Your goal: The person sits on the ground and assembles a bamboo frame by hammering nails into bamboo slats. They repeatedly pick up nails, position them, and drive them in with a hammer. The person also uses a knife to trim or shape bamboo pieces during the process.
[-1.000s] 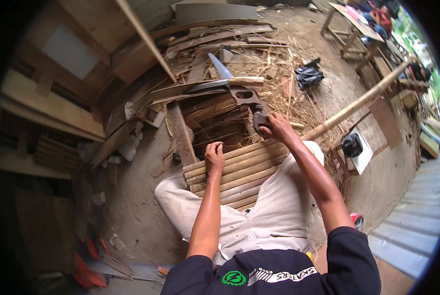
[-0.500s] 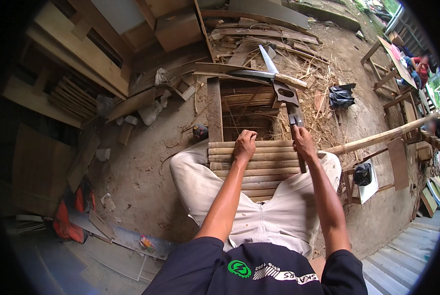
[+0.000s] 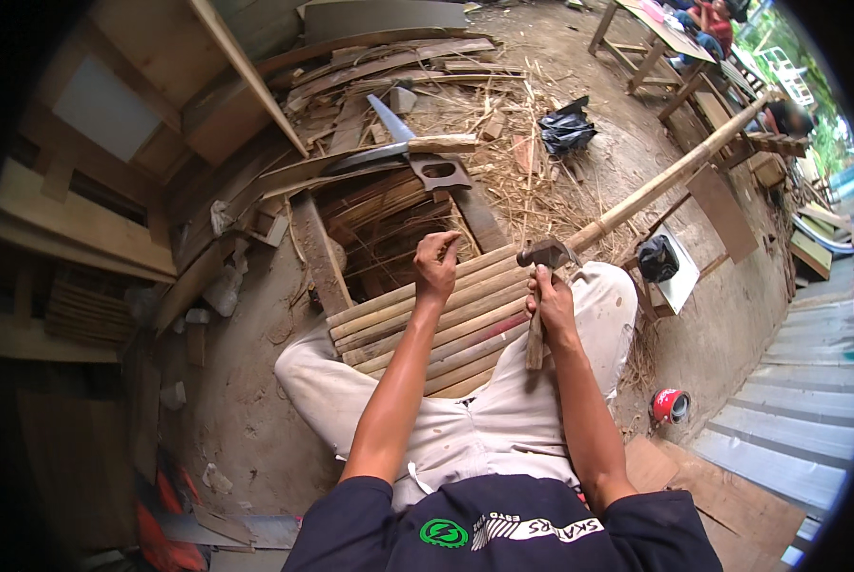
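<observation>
A claw hammer (image 3: 543,253) with a wooden handle is in my right hand (image 3: 553,300), whose fingers wrap the handle just below the head. It is held over the right end of the bamboo slats (image 3: 403,336), beside my right knee. My left hand (image 3: 434,267) is closed in a pinch above the far slats; anything between its fingertips is too small to make out. The slats lie side by side across a wooden frame (image 3: 320,250), close in front of my lap. Past them, the frame's open part shows more strips below.
A handsaw (image 3: 438,172) rests at the frame's far end, with wood scraps (image 3: 389,71) beyond. A long bamboo pole (image 3: 675,176) slants to the far right. At right are a black plastic bag (image 3: 567,126) and a red can (image 3: 670,406). People sit by a table (image 3: 663,33).
The view has swung right, so the frame appears tilted. My right hand has turned the hammer, whose head now lies crosswise above the grip. My left hand remains closed, over the far slats.
</observation>
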Demonstrator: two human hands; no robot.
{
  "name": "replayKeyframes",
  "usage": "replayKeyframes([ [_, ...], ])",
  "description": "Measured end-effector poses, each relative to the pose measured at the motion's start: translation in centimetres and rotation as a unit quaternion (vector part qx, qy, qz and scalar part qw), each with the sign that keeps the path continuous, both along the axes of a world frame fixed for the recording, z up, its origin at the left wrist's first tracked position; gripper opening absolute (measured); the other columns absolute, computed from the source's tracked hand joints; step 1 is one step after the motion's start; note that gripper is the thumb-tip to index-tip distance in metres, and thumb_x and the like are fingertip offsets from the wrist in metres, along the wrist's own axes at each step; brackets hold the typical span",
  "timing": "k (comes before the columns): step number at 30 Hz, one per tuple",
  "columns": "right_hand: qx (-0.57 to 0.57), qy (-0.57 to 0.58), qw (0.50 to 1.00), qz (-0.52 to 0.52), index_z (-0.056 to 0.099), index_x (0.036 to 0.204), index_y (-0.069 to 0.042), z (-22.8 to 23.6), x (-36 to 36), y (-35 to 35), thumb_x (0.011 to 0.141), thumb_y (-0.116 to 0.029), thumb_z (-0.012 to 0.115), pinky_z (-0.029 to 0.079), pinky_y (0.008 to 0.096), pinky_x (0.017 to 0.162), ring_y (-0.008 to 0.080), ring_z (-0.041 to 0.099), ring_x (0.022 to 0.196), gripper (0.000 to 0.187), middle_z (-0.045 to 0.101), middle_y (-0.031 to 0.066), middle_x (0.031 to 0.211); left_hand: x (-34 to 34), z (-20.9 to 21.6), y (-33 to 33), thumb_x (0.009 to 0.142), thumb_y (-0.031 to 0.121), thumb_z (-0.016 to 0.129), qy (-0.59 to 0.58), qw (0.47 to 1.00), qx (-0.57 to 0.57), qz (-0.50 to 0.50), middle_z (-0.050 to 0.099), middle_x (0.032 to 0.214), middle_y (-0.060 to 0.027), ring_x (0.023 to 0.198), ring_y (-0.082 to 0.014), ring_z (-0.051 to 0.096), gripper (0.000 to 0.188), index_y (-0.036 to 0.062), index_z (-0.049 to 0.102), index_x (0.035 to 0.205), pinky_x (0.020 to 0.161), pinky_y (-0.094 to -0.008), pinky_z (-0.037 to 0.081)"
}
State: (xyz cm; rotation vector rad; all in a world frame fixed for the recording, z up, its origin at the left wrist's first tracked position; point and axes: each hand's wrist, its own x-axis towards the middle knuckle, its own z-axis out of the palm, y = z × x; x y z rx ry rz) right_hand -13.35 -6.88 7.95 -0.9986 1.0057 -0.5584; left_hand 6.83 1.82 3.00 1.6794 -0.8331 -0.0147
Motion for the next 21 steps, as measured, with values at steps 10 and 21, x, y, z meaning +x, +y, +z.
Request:
replayKeyframes([
  [10, 0.110, -0.033, 0.991, -0.062, 0.054, 0.105, -0.005, -2.1, -4.2, 1.3, 0.102, -0.037, 0.052, 0.044, 0.0268, 0.043, 0.0097, 0.049, 0.049, 0.032, 0.055, 0.0008, 0.081, -3.2, -2.4, -5.6, 0.089, 0.016, 0.069, 0.117, 0.979, 0.145, -0.085, 0.072, 0.091, -0.0115, 0.077, -0.0159, 0.068, 0.017, 0.0037, 0.072, 0.101, 0.073, -0.0290, 0.052],
  [21, 0.079, -0.090, 0.992, -0.040, 0.052, 0.098, -0.006, -1.7, -2.0, -0.3, 0.103, -0.036, 0.051, 0.044, 0.0245, 0.044, 0.0074, 0.050, 0.049, 0.030, 0.054, 0.0002, 0.080, -3.2, -2.4, -6.1, 0.086, 0.014, 0.072, 0.087, 0.984, 0.129, -0.089, 0.070, 0.090, -0.0081, 0.081, -0.0210, 0.064, 0.011, 0.0049, 0.073, 0.093, 0.074, -0.0323, 0.051],
])
